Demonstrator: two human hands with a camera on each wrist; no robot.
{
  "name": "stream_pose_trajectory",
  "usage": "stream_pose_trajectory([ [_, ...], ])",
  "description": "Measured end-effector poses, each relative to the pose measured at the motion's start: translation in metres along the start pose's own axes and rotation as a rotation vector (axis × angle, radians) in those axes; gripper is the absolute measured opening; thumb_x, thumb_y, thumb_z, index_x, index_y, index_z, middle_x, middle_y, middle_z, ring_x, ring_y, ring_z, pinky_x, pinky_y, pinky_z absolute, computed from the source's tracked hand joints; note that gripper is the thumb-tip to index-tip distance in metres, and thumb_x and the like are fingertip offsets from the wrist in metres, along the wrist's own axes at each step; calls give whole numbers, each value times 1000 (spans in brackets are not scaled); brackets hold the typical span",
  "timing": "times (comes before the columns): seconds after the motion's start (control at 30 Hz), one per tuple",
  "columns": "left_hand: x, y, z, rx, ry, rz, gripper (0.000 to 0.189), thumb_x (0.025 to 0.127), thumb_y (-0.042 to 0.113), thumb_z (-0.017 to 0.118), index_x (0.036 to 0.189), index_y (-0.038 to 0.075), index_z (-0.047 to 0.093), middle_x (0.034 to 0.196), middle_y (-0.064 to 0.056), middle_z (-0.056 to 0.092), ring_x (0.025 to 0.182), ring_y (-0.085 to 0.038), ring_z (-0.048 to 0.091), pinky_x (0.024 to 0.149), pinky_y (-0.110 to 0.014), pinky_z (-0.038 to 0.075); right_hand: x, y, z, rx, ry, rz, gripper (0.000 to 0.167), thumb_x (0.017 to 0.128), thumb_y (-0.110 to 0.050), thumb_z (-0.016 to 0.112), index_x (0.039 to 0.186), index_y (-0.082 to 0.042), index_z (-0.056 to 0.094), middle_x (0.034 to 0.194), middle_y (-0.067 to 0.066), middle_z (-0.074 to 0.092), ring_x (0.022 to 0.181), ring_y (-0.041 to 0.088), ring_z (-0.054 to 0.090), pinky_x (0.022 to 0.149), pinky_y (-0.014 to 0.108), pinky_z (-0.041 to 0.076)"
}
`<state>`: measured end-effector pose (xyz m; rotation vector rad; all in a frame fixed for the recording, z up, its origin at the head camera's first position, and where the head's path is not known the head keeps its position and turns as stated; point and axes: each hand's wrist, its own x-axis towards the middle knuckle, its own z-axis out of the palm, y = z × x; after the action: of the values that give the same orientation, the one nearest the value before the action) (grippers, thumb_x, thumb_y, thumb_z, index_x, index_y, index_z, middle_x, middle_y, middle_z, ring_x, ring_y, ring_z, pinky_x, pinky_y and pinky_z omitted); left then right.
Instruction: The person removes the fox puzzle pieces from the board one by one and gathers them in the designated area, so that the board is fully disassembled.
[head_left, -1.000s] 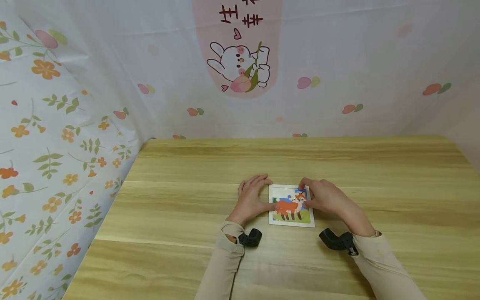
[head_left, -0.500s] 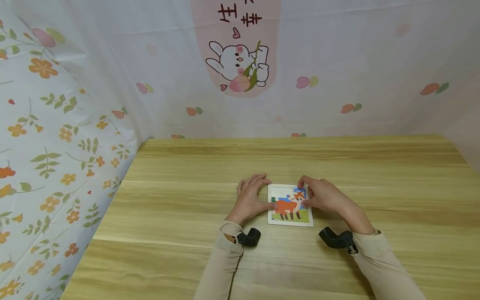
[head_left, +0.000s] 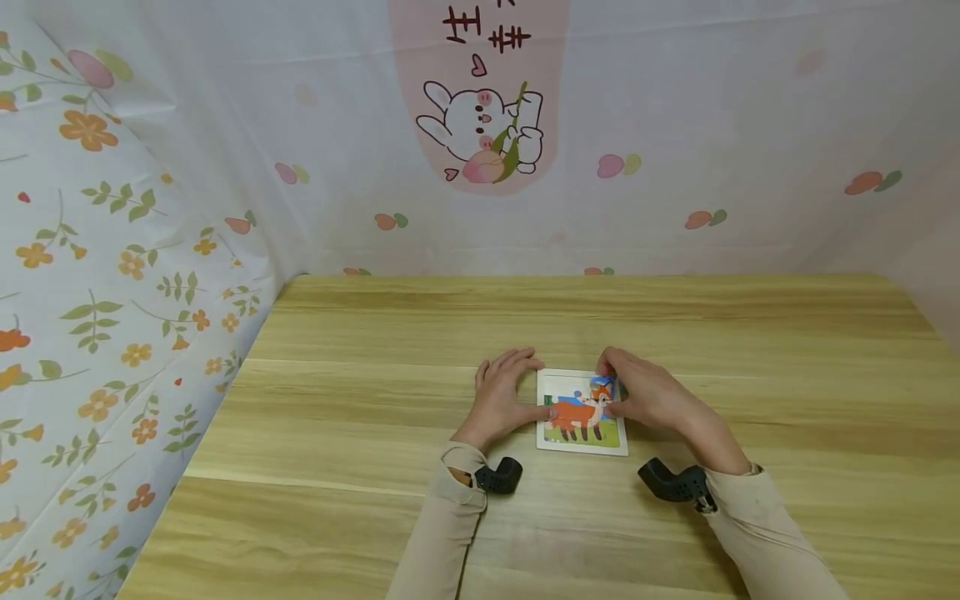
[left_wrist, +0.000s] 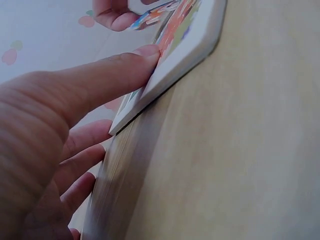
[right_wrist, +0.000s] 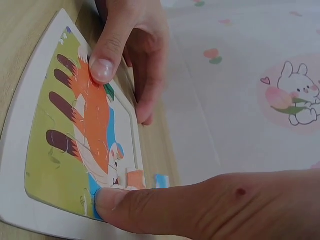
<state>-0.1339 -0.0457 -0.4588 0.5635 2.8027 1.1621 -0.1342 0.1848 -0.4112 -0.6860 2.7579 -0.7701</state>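
Note:
A square jigsaw puzzle board (head_left: 581, 449) with a pale frame and an orange fox picture lies on the table. My left hand (head_left: 498, 402) rests at its left side: the straight thumb presses on the fox's body, and the index finger touches the board's upper left corner. At the upper right, my right hand (head_left: 663, 404) pinches a puzzle piece (head_left: 603, 389) showing part of the fox's head and blue sky. In the left wrist view that piece (left_wrist: 154, 17) is tilted up from the board. The right thumb (right_wrist: 122, 205) touches the blue area near the frame; fingers hide part of the piece.
The wooden table (head_left: 360, 433) spreads around the board on all sides. A white patterned curtain (head_left: 675, 125) hangs behind it, and a floral cloth (head_left: 112, 333) hangs at the left. Black camera mounts (head_left: 672, 482) sit at both wrists.
The right index finger and the puzzle piece's upper part have shifted slightly. My left hand and the board stay in place.

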Motion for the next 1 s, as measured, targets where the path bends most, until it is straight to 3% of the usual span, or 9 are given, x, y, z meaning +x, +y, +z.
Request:
stream_pose_trajectory([
  [0.23, 0, 2, -1, -8, -1, 6, 61, 68, 32, 81, 122, 13, 58, 143, -2, 40, 135, -20, 26, 107, -53, 6, 1, -2, -1, -18, 0, 24, 40, 70, -1, 78, 98, -4, 50, 89, 6, 57, 74, 22, 48, 68, 37, 41],
  [0.73, -1, 2, -2, 14, -15, -21, 62, 67, 35, 82, 122, 15, 58, 144, 0, 38, 135, -20, 26, 107, -50, 5, 1, -12, -2, -116, 46, 35, 32, 70, -1, 78, 92, -7, 55, 76, 2, 56, 64, 18, 48, 60, 32, 43],
  [1.0, -1, 1, -2, 7, -20, -17, 63, 68, 35, 81, 123, 15, 57, 144, 0, 38, 135, -19, 25, 108, -49, 4, -4, -7, -11, -149, 131, 8, 32, 70, -11, 79, 92, -9, 57, 81, 2, 64, 68, 20, 56, 60, 36, 44],
])
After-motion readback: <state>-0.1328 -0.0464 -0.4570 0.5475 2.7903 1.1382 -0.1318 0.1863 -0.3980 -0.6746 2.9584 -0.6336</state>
